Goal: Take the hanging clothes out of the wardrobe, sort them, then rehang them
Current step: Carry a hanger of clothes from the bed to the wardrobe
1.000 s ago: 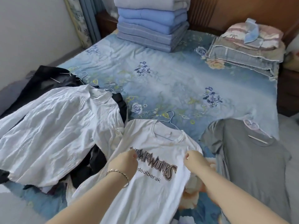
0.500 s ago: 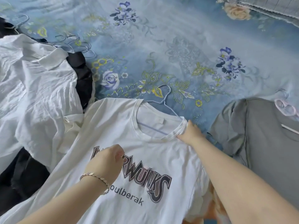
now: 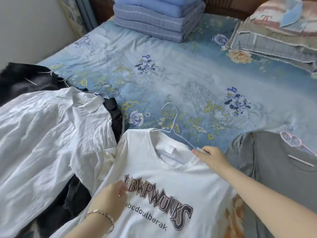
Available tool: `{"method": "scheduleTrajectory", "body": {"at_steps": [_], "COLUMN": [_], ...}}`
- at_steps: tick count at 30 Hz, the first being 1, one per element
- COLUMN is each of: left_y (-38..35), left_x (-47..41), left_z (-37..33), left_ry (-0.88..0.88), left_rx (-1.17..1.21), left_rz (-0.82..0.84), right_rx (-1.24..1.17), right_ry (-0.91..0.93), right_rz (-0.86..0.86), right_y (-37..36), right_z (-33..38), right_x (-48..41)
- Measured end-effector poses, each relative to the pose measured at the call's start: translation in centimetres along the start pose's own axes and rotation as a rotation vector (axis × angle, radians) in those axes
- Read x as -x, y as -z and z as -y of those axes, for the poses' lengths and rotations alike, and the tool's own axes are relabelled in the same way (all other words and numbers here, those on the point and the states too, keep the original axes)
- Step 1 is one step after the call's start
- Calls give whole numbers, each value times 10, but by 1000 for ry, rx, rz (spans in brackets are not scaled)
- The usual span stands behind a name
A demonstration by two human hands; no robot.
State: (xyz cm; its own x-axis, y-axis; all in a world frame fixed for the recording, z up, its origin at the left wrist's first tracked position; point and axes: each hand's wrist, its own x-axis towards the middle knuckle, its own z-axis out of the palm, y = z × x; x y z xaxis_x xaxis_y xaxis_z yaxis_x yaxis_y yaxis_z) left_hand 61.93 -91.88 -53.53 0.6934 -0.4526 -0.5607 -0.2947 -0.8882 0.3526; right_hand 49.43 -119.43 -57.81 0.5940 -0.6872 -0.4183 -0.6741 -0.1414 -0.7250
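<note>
A white T-shirt with a dark printed logo [image 3: 163, 177] lies flat on the bed in front of me, on a light blue hanger [image 3: 171, 117] whose hook points away. My right hand [image 3: 210, 156] pinches the hanger's right arm at the right side of the collar. My left hand [image 3: 112, 194], with a bracelet on the wrist, rests curled on the shirt's chest and grips the fabric beside the print. A grey T-shirt [image 3: 274, 162] on a pink hanger [image 3: 291, 140] lies to the right. At left, a crinkled white shirt [image 3: 48, 134] lies over black clothes [image 3: 22, 78].
Several wire hanger hooks [image 3: 106, 90] stick out by the white shirt's collar. A stack of folded blue quilts [image 3: 157, 16] stands at the far end of the floral bedsheet [image 3: 188, 74], with pillows [image 3: 274, 36] at the back right. A wall runs along the left.
My right hand has gone from the shirt's chest up to the right side of the collar and taken hold there; the hanger's right arm now shows outside the neck. My left hand stays on the chest.
</note>
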Motion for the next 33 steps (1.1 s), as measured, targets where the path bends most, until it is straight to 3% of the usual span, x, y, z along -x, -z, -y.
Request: {"method": "scheduleTrajectory", "body": {"at_steps": [6,14,25,28,33], "left_y": [76,165,249,262,263], "left_x": [83,235,477,534,634], "left_z": [16,94,261,296,351], "left_ry": [11,81,305,373,581], "left_rx": [11,72,195,229,265], "left_rz": [-118,-282,-615,-718,-875], "right_rx": [146,367,287,215,105], "right_ry": [104,422,884,991,1018], "right_rz": [-83,90,278,378,727], "right_y": [15,-18,-115,-146,-190], "right_z": [86,218,393,438,495], "right_x": [82,256,520,584,686]}}
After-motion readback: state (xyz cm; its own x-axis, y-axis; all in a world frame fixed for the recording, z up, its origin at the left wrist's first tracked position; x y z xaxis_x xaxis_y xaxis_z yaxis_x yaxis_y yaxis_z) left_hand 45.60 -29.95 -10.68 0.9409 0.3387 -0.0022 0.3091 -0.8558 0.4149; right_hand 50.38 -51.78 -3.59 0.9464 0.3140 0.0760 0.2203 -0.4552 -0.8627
